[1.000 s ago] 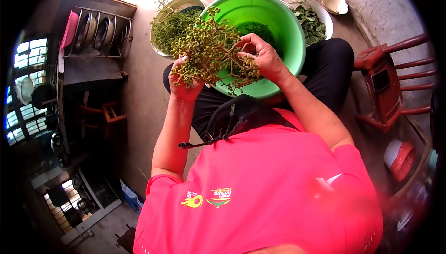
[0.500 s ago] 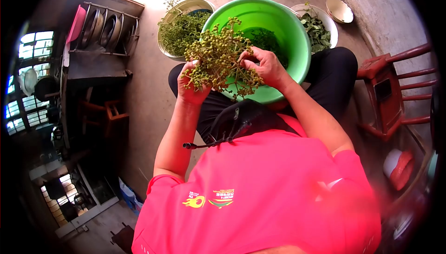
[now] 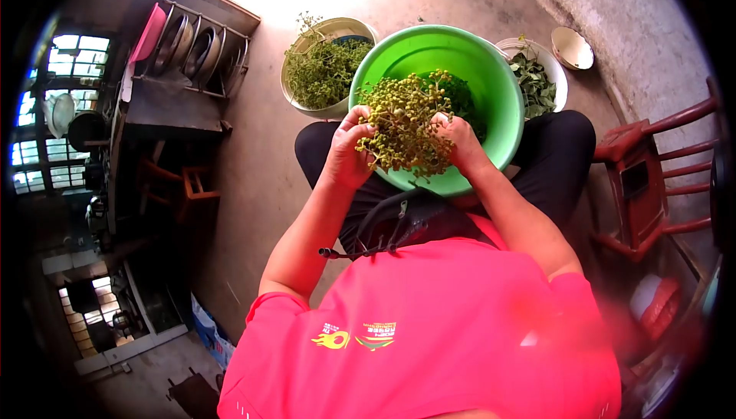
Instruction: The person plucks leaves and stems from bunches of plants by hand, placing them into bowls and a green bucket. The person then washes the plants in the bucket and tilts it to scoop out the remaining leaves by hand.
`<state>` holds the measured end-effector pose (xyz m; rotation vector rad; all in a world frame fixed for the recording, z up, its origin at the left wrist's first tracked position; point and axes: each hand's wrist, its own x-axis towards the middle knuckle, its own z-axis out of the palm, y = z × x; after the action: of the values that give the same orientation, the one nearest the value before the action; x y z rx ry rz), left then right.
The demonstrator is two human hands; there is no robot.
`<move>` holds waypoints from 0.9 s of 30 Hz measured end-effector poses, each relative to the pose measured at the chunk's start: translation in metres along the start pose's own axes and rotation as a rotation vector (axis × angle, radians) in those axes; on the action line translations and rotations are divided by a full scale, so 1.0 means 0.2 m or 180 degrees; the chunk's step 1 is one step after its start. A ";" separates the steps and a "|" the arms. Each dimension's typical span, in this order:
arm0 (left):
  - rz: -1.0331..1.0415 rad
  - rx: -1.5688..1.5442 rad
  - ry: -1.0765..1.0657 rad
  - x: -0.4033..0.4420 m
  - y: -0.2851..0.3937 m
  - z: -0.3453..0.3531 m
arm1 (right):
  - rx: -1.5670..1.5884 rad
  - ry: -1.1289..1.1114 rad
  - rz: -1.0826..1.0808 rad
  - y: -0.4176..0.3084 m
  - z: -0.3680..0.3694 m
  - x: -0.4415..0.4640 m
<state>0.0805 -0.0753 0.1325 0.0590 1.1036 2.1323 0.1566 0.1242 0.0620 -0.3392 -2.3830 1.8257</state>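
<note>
A bunch of small yellow-green berries on thin stems (image 3: 406, 126) is held up over the near side of a large green basin (image 3: 502, 112). My left hand (image 3: 351, 147) grips the bunch from its left side, fingers closed and partly hidden behind the berries. On the opposite side my right hand (image 3: 460, 141) is closed at the edge of the bunch, the fingertips pinched in among the stems. Inside the basin, dark green berries or sprigs (image 3: 464, 101) lie on the bottom, partly covered by the bunch.
Left of the basin stands a pale bucket (image 3: 295, 97) heaped with green berry sprigs. A white bucket of leaves (image 3: 563, 85) and a small bowl (image 3: 572, 48) are on the right. A red wooden chair (image 3: 636, 181) stands near the wall; a rack of pans (image 3: 192, 47) is far left.
The view has shifted, so the scene sits lower and further right. My hands have come closer together, and the berry bunch looks more compact between them.
</note>
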 end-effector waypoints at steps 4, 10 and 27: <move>0.0214 -0.0079 0.0389 -0.03 0.03 0.14 | 0.3049 0.0036 0.1237 0.02 0.03 0.00; 0.0551 -0.0728 -0.0540 -0.05 0.24 0.06 | 0.4638 -0.0494 0.1674 0.10 -0.15 -0.04; 0.2504 0.0163 0.0445 0.14 1.05 0.05 | 0.4440 -0.0187 0.2077 0.24 -0.14 -0.08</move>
<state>-0.0576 -0.1291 0.2845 0.4370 1.3661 2.8258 0.1827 0.1586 0.0233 -0.8597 -0.5095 3.1573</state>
